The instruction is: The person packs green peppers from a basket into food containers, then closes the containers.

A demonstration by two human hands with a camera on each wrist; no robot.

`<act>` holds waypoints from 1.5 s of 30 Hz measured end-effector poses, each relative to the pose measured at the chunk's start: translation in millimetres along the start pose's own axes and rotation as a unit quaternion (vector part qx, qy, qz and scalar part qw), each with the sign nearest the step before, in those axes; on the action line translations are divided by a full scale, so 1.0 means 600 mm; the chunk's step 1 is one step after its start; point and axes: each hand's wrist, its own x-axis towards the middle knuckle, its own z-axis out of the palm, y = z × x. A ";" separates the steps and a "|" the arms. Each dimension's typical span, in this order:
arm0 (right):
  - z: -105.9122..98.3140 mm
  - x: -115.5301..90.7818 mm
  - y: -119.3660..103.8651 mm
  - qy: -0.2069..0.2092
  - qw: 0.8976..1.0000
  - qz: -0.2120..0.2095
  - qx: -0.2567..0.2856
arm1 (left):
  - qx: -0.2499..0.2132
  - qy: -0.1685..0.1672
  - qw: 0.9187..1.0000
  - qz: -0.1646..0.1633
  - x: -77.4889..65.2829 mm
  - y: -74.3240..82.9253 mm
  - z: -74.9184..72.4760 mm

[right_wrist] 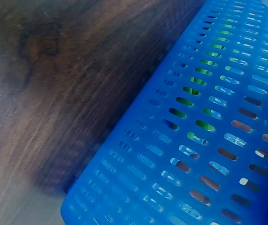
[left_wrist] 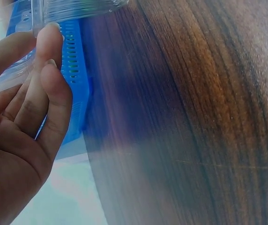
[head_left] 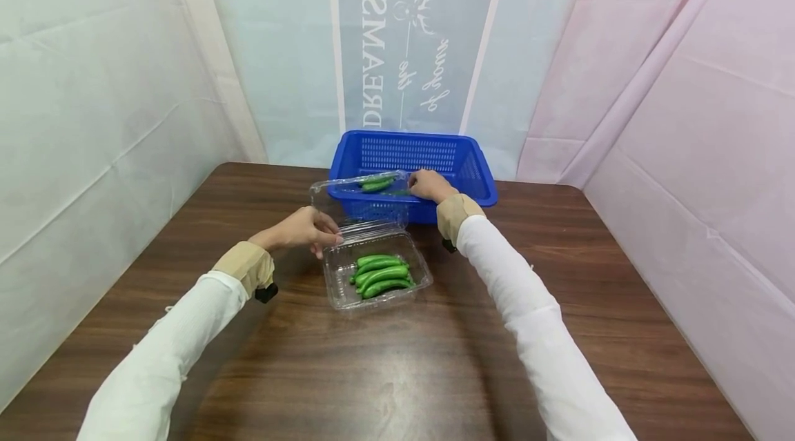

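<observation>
A clear plastic clamshell container (head_left: 419, 268) lies on the table with its lid (head_left: 319, 198) raised toward the basket. Several green chili peppers (head_left: 381, 277) lie side by side in its base. My left hand (head_left: 304, 228) pinches the container near its hinge, and the left wrist view shows fingertips at the clear plastic edge (left_wrist: 38, 16). Behind it stands a blue plastic basket (head_left: 481, 179) holding more green peppers (head_left: 376, 184), seen through the lid. Over the basket's front rim reaches my right hand (head_left: 430, 185), fingers bent down beside the peppers; I cannot tell whether they grip one.
The brown wooden table (head_left: 385, 372) runs to a pale printed curtain (head_left: 422, 34) at the back, with white cloth (head_left: 93, 116) hanging on the left and pinkish cloth (head_left: 695, 151) on the right. The basket's slotted side (right_wrist: 162, 140) fills much of the right wrist view.
</observation>
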 end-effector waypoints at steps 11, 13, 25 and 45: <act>-0.015 -0.006 -0.027 -0.044 0.999 0.028 -0.009 | -0.003 0.005 1.000 -0.009 0.000 0.000 0.000; -0.016 -0.006 -0.026 -0.041 0.999 0.029 -0.007 | -0.002 0.006 1.000 -0.008 0.001 0.000 0.000; -0.002 -0.004 -0.014 0.015 1.000 0.014 -0.004 | -0.015 0.001 1.000 -0.003 0.007 -0.005 0.008; -0.051 -0.055 0.028 0.078 0.997 0.001 0.013 | -0.015 0.006 1.000 -0.008 -0.006 0.015 0.001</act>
